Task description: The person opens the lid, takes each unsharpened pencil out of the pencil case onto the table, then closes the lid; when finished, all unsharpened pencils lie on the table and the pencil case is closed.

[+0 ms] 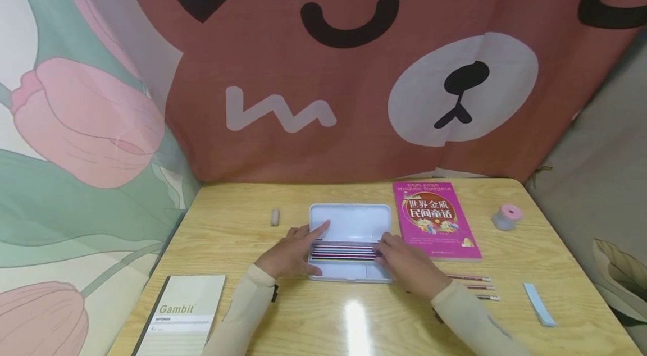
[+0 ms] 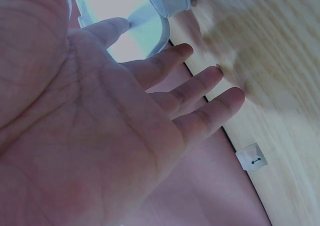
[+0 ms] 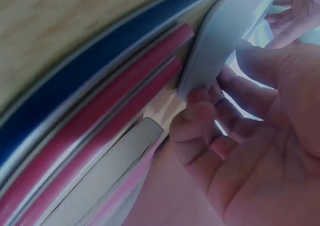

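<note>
An open white pencil case [image 1: 349,218] lies on the table with its lid tipped back. A row of several striped pencils [image 1: 343,251] fills its middle. At the left end rests my left hand [image 1: 290,252], its index finger on the inside of the lid and its thumb by the front rim. In the left wrist view, the fingers [image 2: 202,118] of that hand are spread and nearly straight. My right hand [image 1: 409,266] bends its fingers around the right end, beside the pencil tips. The right wrist view shows the fingers [image 3: 197,121] at the case's corner [image 3: 215,40]; their inner contact is partly hidden.
Right of the case lie a pink book [image 1: 434,227] and several loose pencils [image 1: 480,287], partly behind my right arm. Farther right are a pink-topped sharpener-like object [image 1: 507,217] and a light blue strip [image 1: 540,305]. An eraser [image 1: 275,217] and a notebook [image 1: 184,311] lie left.
</note>
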Demonstrator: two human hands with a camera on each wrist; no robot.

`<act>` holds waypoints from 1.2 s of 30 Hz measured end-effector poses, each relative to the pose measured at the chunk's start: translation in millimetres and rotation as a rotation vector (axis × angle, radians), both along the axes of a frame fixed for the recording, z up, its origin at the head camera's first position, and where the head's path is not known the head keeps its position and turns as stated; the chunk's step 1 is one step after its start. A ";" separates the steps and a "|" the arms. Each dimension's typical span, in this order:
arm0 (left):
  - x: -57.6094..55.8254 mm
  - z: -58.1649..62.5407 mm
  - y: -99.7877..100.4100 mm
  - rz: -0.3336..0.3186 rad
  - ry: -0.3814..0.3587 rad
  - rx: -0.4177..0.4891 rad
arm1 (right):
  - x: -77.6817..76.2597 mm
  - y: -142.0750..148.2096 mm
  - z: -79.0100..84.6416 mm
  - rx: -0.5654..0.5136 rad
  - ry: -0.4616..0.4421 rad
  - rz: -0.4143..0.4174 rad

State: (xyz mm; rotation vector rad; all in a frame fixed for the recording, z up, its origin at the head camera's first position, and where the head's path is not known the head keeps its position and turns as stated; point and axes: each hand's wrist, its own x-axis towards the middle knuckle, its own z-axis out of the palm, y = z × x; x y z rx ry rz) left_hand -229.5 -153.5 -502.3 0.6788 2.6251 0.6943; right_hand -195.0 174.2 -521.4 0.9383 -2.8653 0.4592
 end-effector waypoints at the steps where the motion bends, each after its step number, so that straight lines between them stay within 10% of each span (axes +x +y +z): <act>1: 0.1 0.1 -0.1 0.000 -0.001 0.001 | -0.4 -0.2 -0.1 0.001 -0.003 0.000; 36: 1.2 4.0 2.0 -0.004 0.013 0.000 | -2.6 -8.2 1.3 0.048 0.064 0.026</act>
